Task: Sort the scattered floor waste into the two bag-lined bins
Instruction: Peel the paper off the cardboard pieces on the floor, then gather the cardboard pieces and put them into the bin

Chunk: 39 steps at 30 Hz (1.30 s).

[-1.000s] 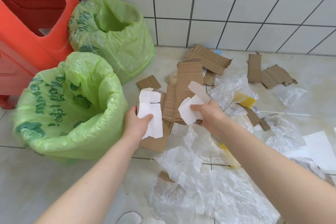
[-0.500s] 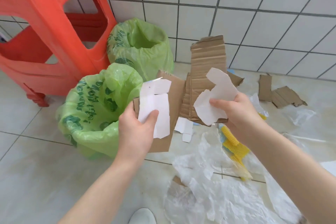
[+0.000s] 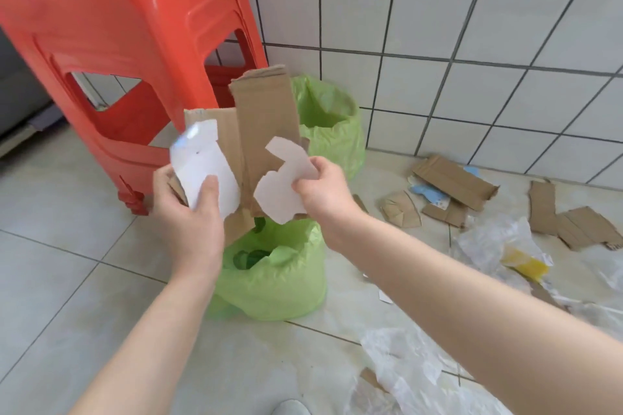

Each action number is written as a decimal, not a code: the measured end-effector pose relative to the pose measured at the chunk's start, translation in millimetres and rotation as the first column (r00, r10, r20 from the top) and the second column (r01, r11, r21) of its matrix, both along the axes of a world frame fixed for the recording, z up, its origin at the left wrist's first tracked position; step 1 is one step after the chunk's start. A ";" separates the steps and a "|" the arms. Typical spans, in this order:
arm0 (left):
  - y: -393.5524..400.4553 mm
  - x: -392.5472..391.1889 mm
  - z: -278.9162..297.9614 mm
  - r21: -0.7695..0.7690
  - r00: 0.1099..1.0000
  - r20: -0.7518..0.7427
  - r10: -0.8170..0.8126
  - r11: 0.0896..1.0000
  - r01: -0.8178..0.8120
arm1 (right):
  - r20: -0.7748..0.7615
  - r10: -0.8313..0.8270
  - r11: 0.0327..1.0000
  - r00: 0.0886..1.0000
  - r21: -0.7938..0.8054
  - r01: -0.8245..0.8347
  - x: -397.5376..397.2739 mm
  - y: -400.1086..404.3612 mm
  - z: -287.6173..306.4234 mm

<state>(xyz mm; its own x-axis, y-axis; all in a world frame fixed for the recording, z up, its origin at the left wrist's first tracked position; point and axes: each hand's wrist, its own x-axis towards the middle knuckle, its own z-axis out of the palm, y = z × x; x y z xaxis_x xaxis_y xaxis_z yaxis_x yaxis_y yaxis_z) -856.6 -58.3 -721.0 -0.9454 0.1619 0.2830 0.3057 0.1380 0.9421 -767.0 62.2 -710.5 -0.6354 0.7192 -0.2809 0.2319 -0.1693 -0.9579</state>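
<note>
Overhead, both hands' fingers (image 3: 210, 185) clamp paper (image 3: 205, 168) and cardboard (image 3: 266, 118); near bin (image 3: 279, 286) below

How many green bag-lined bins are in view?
2: the near bin sits below the held cardboard; the far bin stands against the tiled wall, partly hidden behind that cardboard.

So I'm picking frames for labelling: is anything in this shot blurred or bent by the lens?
Head view: the white paper in the left hand is smeared at its top edge by motion; the right hand and its cardboard look sharp; wall tile lines bow from the wide angle; lighting is even and soft.
</note>
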 end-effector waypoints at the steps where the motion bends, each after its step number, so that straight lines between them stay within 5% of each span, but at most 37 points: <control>1: 0.0 -2.2 -8.7 -0.077 1.000 0.008 -0.006 0.997 0.006 | 0.048 0.021 0.998 0.999 0.057 -0.024 -7.2 -3.2 -6.6; 6: -1.4 -9.6 -42.7 -0.412 0.943 0.288 -0.167 0.868 0.279 | 0.296 0.119 0.976 0.948 0.142 -0.166 -5.7 -1.0 -28.7; 13: 4.9 10.5 -32.0 -0.403 0.957 0.131 -0.257 0.869 0.289 | 0.239 0.102 0.982 0.966 0.132 -0.137 31.2 16.5 -31.9; 22: 41.9 95.3 -52.9 -0.364 0.846 0.066 -0.529 0.777 0.514 | 0.357 0.046 0.993 0.933 0.088 -0.082 136.7 48.3 -55.6; 27: 45.9 144.1 -114.5 -0.481 0.694 0.240 -0.678 0.538 0.692 | 0.460 0.020 0.997 0.888 0.055 -0.052 212.1 38.7 -98.8; 34: 9.0 189.3 -192.0 -0.689 0.482 0.454 -0.749 0.048 0.723 | 0.636 0.076 0.960 0.768 0.162 -0.229 293.8 -10.3 -159.4; 37: -8.7 200.6 -209.0 -0.781 0.361 0.457 -0.813 -0.172 0.601 | 0.726 0.199 0.772 0.658 0.297 -0.561 313.7 -42.9 -185.5; 39: -19.0 204.0 -218.1 -0.812 0.271 0.421 -0.866 -0.226 0.539 | 0.781 0.263 0.582 0.567 0.340 -0.738 321.2 -59.9 -203.2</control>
